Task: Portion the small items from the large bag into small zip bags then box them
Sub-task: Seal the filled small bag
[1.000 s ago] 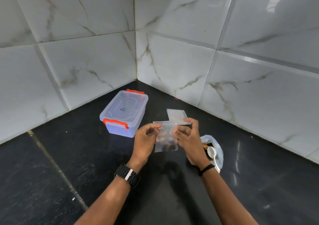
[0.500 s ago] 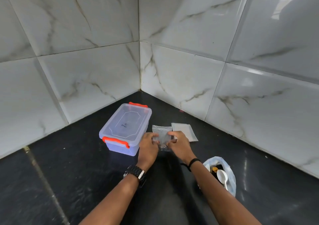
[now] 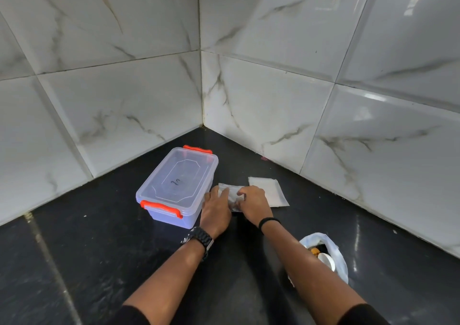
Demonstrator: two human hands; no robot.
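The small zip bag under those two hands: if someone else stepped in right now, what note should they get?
Left hand and right hand both press the small zip bag on the black counter, beside the lidded plastic box. Spare empty bags lie just right of it. The large bag, with a spoon in it, sits near the right forearm.
Done: bag seems filled.
Left: finish sealing, open box, put it in, repeat.

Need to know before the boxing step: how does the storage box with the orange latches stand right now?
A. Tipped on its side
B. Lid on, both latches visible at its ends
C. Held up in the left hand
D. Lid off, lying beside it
B: the storage box sits flat on the black counter with its clear lid on; both hands are on the small zip bag beside it.
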